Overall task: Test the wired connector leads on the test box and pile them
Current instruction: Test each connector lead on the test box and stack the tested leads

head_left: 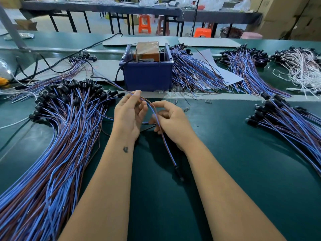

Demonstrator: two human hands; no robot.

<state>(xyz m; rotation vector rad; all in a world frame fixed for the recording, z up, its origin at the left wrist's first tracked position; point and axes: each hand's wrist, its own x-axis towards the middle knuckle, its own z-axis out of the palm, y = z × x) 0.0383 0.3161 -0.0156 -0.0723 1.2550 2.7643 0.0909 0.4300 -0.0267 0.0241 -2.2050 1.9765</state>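
Note:
One blue-and-brown wired lead (165, 143) runs from my hands down toward me and ends in a black connector (178, 171) lying on the green mat. My left hand (129, 115) pinches the lead's upper part between thumb and fingertips, just in front of the blue test box (147, 75). My right hand (171, 120) curls its fingers round the same lead a little lower. An orange-brown block (147, 50) sits inside the box. A large pile of like leads (57, 129) fans out at the left.
More lead piles lie behind the box on the right (192, 72), at the far right (293, 122) and at the back right (246, 66). White leads (302, 66) lie in the far corner. Small clear bulbs (173, 94) are scattered in front of the box. A black cable (52, 66) runs left.

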